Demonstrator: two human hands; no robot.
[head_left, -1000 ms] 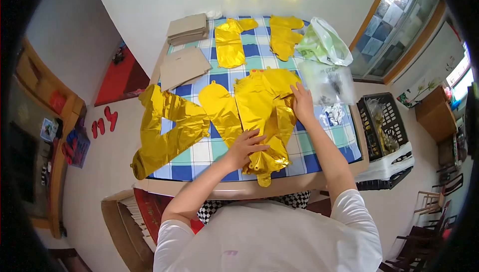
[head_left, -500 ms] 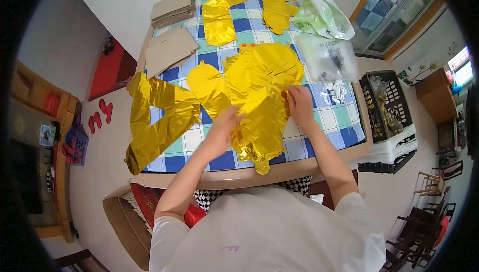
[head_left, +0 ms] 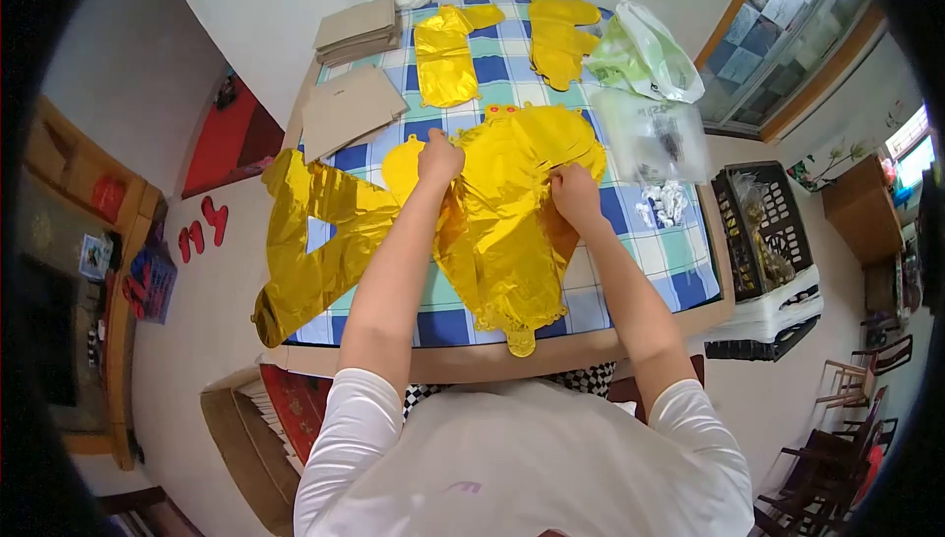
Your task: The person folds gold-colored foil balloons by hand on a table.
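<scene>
A large crinkled gold foil balloon (head_left: 507, 242) lies flat in front of me, its lower tab hanging toward the table's front edge. My left hand (head_left: 441, 158) is closed at its upper left edge, fingers partly hidden. My right hand (head_left: 575, 194) pinches the foil on the right side, where a darker orange fold shows below the fingers. To the left lies a gold foil balloon shaped like a 4 or letter A (head_left: 330, 232). A rounded gold foil piece (head_left: 402, 165) shows behind my left hand.
Farther back lie two gold foil balloons, one at left (head_left: 445, 64) and one at right (head_left: 561, 40). Cardboard sheets (head_left: 349, 109) are at back left. A green-white plastic bag (head_left: 645, 55), clear packaging (head_left: 655, 138) and small white pieces (head_left: 664, 204) lie right. A black crate (head_left: 768, 227) stands beside the table.
My left hand has moved up and away from me to the balloon's upper left. My right hand has shifted slightly inward, with foil folds lifted beside both hands. The view has tilted slightly.
</scene>
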